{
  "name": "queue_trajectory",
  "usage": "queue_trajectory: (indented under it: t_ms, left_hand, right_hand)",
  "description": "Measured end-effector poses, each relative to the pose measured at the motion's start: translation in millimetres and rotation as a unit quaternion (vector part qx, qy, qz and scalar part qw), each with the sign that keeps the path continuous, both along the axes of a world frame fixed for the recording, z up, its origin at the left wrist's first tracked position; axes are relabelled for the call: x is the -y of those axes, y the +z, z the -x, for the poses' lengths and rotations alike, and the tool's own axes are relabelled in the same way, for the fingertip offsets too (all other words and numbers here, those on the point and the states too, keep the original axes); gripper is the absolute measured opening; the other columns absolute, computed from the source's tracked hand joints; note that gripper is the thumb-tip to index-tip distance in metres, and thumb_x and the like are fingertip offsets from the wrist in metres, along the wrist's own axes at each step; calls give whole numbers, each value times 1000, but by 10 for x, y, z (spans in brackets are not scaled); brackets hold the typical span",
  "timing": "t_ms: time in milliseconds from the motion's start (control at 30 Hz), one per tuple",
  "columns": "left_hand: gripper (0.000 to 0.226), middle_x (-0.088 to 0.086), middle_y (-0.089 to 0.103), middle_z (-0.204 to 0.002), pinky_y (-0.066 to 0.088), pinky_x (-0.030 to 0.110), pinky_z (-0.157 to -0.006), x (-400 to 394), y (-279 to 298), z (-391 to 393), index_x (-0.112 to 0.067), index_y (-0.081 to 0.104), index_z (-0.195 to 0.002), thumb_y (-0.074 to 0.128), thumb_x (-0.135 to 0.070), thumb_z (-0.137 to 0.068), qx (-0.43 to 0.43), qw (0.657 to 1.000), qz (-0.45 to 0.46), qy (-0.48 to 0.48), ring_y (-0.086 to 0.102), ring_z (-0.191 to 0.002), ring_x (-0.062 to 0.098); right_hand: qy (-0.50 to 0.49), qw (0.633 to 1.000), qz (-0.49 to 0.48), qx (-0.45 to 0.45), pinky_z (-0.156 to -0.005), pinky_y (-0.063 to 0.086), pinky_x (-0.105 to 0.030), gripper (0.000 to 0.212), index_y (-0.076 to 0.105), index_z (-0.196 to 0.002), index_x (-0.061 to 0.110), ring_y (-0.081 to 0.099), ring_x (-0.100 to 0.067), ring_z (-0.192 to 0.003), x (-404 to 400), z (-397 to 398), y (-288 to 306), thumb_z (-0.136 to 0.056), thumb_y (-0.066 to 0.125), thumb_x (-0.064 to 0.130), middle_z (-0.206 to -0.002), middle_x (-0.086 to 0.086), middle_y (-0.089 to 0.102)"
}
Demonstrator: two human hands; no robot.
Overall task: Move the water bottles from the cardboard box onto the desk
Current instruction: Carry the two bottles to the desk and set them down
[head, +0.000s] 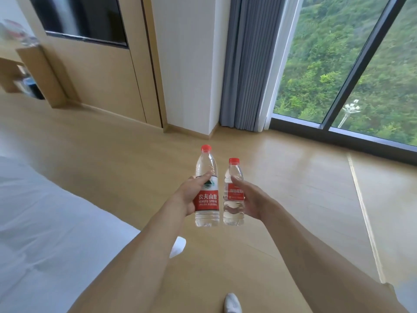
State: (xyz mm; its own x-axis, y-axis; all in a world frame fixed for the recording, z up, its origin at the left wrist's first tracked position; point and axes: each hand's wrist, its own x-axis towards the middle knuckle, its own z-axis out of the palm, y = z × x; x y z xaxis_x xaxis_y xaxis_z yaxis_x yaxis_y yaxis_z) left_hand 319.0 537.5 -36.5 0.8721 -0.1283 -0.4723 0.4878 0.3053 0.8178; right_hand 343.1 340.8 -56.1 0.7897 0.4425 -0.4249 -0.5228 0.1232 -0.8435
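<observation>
Head camera, looking forward and down across a room with a pale wooden floor [282,199]; two bare forearms reach out from the bottom of the picture, each hand carrying an upright water bottle in the air above the floor, the two bottles side by side and close together, whether touching cannot be told.

The left hand [188,195] grips the taller bottle [207,190] round its middle, thumb laid across the front above the red label, fingers curled out of sight behind; this bottle is clear plastic with a red cap, and it looks full of clear water nearly to the neck.

The right hand [250,197] holds the shorter bottle [234,195] from its right side, thumb along the upper body, the other fingers wrapped behind; this one too is clear with a red cap and a narrower red label, and clear water shows through its ribbed lower part.

At the left edge lies a bed [45,211] with white bedding; two feet in white socks show on the floor, one just beside the left forearm [178,246] and one at the bottom edge [232,302].

Farther off, a wood-panelled wall carries a dark screen [85,19]; to its right stand a white pillar [189,64] and a grey curtain [250,64]; a large window [338,64] on the right looks out on green trees.

In the far upper left a wooden desk [40,71] shows only as a blurred edge; what stands on it cannot be made out.
</observation>
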Motion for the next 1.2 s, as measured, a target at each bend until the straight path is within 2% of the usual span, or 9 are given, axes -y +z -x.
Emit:
queue_trajectory:
  t_ms: [67,167,267,400,533,700,933,1067,1200]
  left_hand:
    - [57,18,71,-101,60,42,-71,31,8,-315,-4,52,-138,71,-33,-93,-7,999,-5,32,71,-77,31]
    - [60,14,72,-89,60,40,-66,64,38,-801,-5,51,-137,74,-34,-90,-19,998,1,65,71,-69,28]
    - [63,13,70,-86,59,39,-66,74,96,-1237,-5,51,-138,76,-35,-89,-18,995,5,100,70,-67,26]
    - [61,12,69,-87,59,38,-67,4,54,-1626,-5,54,-136,75,-37,-89,-26,992,3,123,69,-68,26]
    - [54,10,69,-82,59,37,-68,-168,9,-2014,-8,59,-126,75,-42,-88,-27,990,10,135,69,-67,24]
    - [52,9,71,-79,59,37,-66,-413,-95,-2542,-11,63,-110,77,-52,-81,-38,990,21,131,70,-65,24]
    - [52,11,72,-81,60,39,-66,-1021,-308,-3552,-10,63,-114,76,-50,-84,-25,991,35,126,71,-67,26]
    - [51,11,71,-82,60,38,-69,-1546,-297,-4128,-10,62,-112,75,-50,-84,-29,990,29,136,70,-67,26]
    - [48,9,71,-76,60,36,-66,-2159,-234,-4626,-11,64,-105,76,-51,-82,-31,986,30,160,70,-63,24]
  right_hand:
    - [16,1000,11,-18,-69,54,-43,46,62,-110,8,68,-27,-80,-9,-379,34,-82,70,44,-86,-10,70]
    - [32,999,19,-35,-74,55,-45,44,62,-108,7,67,-27,-77,28,-966,85,-85,69,44,-82,-10,69]
    - [40,998,25,-46,-70,58,-44,35,61,-105,9,68,-22,-68,47,-1535,133,-93,66,42,-73,-7,67]
    - [75,995,30,-60,-67,57,-40,36,60,-106,11,68,-21,-68,-48,-2072,73,-95,63,45,-75,-6,66]
    - [96,993,18,-67,-62,58,-38,40,59,-108,10,67,-22,-66,-214,-2546,33,-91,66,45,-77,-8,63]
    - [118,991,8,-63,-62,58,-37,53,60,-106,10,69,-22,-66,-465,-3114,-64,-76,75,51,-76,-8,67]
    - [103,992,52,-44,-73,60,-47,62,63,-121,5,72,-32,-83,-1114,-4137,-120,-80,79,49,-95,-16,71]
    - [107,990,74,-53,-73,60,-47,61,64,-115,6,72,-29,-76,-1663,-4730,-78,-76,80,50,-84,-13,72]
    - [113,989,82,-47,-73,61,-48,60,64,-115,4,70,-30,-76,-2278,-5248,-5,-78,79,48,-85,-14,69]
